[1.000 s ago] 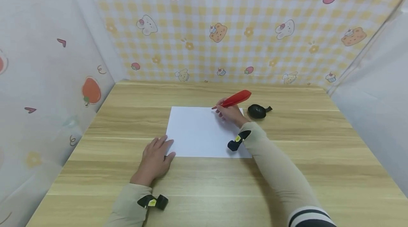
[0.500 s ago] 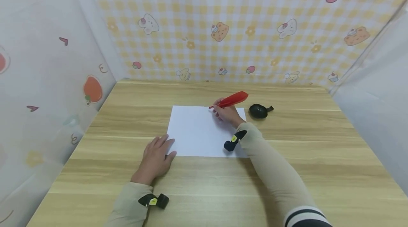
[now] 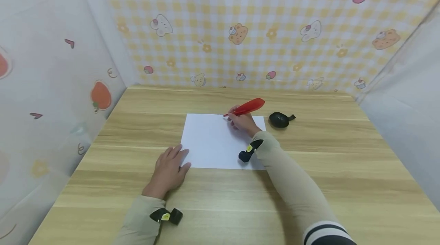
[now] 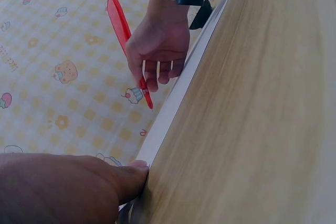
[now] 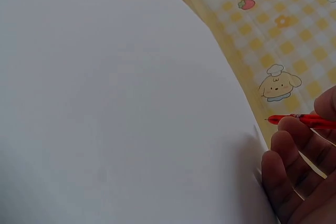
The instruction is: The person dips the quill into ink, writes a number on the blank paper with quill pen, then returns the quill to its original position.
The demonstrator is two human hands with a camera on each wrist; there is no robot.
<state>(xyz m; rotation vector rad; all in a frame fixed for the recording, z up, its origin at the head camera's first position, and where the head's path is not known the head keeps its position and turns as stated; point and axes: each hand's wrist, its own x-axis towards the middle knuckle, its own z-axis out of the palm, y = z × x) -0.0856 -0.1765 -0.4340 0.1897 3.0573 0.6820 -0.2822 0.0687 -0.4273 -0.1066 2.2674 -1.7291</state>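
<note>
My right hand (image 3: pixel 243 122) pinches a red feather-shaped pen (image 3: pixel 251 106) between thumb and fingers, its plume slanting up to the right. The pen's fine tip (image 5: pixel 269 119) points left, near the far edge of a white sheet of paper (image 3: pixel 213 141). In the right wrist view, the other fingers are loosely bent close over the sheet, whose surface looks plain white. My left hand (image 3: pixel 168 170) rests at the paper's lower left edge with fingers spread, and in the left wrist view its thumb (image 4: pixel 131 179) lies on that edge.
Just right of the paper sits a glossy black rounded object (image 3: pixel 279 120) with a short flat tail. The wooden tabletop (image 3: pixel 220 206) meets a yellow checked cloth (image 3: pixel 206 61) at the back. White cloth sheets (image 3: pixel 44 65) hang at both sides.
My right hand has slid a little to the left along the paper's far edge, still pinching the feather pen. The left hand has stayed in place on the paper.
</note>
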